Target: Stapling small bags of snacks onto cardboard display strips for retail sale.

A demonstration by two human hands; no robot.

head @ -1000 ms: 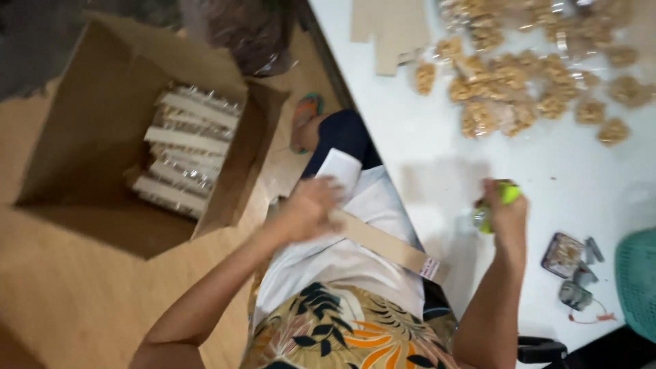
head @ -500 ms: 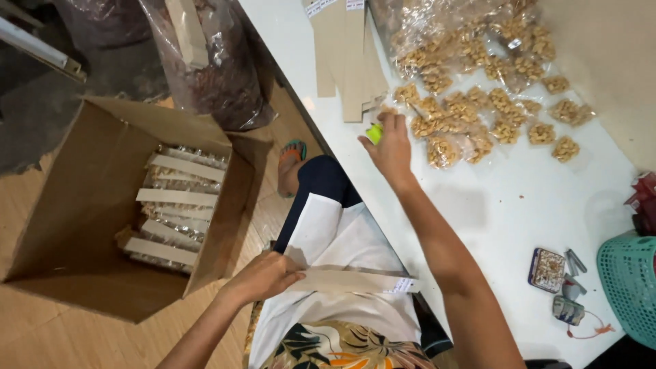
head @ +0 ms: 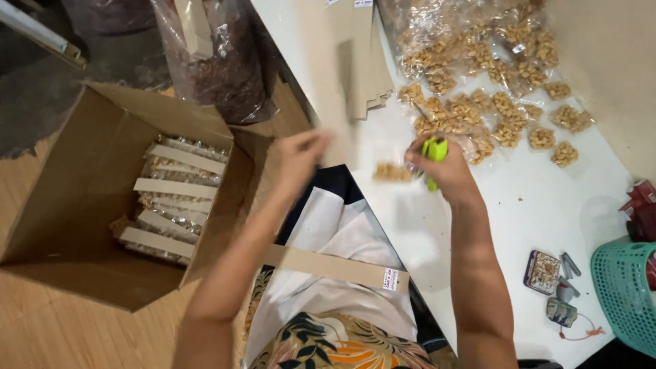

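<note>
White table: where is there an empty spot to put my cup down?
The white table is bare between the right hand, the small tin and the teal basket. The far end is crowded with snack packets and cardboard strips.

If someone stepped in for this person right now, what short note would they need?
Right hand grips a green tool and a small snack packet over the white table. Left hand is raised beside it, contents blurred. One cardboard strip lies on the lap.
Done: the cardboard box holds finished strip-topped packets.
Left: many loose packets on the table, spare strips stacked nearby.
</note>
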